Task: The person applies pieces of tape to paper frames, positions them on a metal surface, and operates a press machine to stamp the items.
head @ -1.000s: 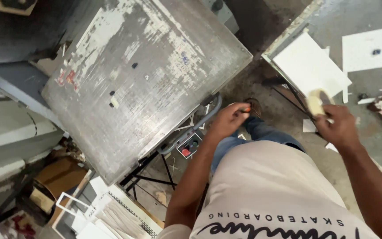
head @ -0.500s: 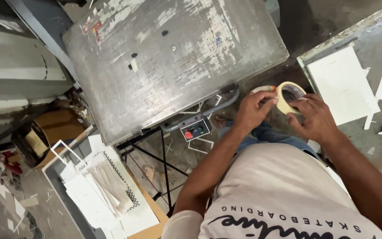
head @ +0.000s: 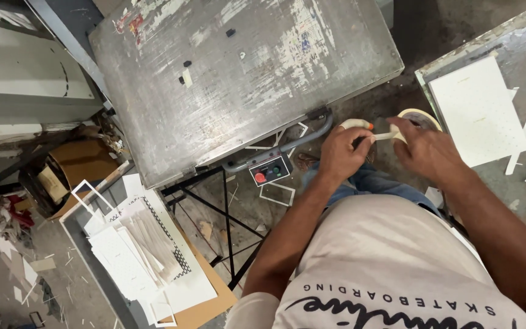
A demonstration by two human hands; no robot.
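A cream roll of masking tape [head: 420,117], at the worn metal table's [head: 245,79] four o'clock, sits gripped in the right hand [head: 427,152]; the left hand [head: 345,152] fingers pinch its pulled-out strip [head: 383,136].

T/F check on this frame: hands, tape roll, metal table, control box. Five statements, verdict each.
1. The right hand holds a roll of tape. True.
2. The left hand rests flat on the metal table. False: it is off the table's edge, pinching the strip pulled from the roll.
3. A control box with a red button hangs below the table's edge. True.
4. The white sheet lies on the metal table. False: it lies on a separate surface at right.
5. Cut white card pieces are piled at lower left. True.
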